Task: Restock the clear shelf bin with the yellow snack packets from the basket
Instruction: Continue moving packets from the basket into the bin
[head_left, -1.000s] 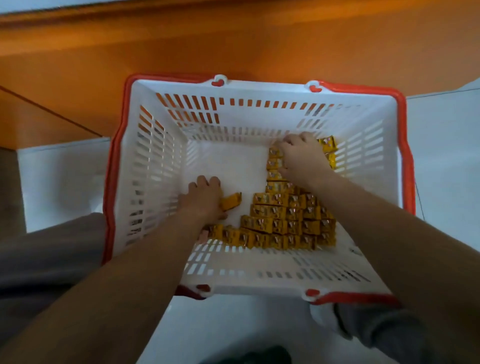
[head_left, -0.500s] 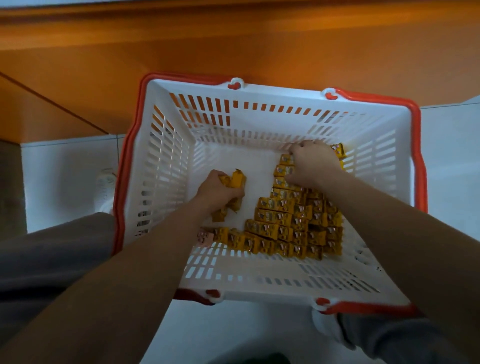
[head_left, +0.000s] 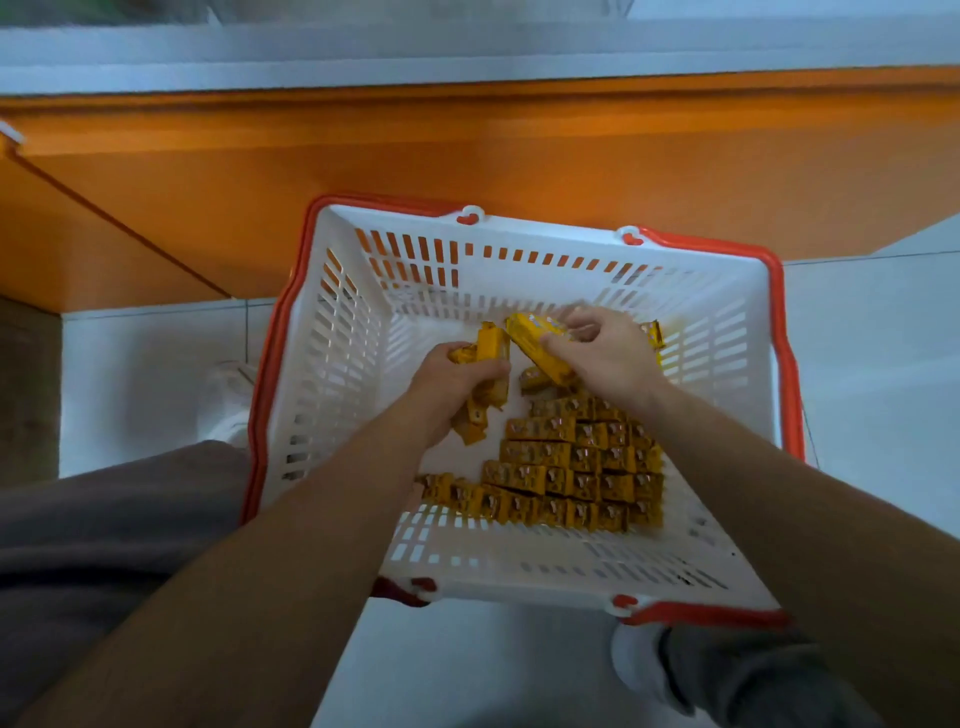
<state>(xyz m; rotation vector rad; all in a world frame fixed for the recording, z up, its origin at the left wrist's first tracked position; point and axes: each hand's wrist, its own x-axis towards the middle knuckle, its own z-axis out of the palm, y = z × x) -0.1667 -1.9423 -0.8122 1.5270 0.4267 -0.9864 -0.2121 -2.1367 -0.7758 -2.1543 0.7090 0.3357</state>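
Yellow packets (head_left: 491, 344) sit clutched within fingers (head_left: 584, 318) of left hand (head_left: 449, 382) and right hand (head_left: 605, 361).

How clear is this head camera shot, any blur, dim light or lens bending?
Head view: light dim and flat, no glare; the left hand and right hand with their gripped packets are motion-smeared; the stacked packets look sharper, print unreadable; the wide lens bows the basket rim and orange panel.
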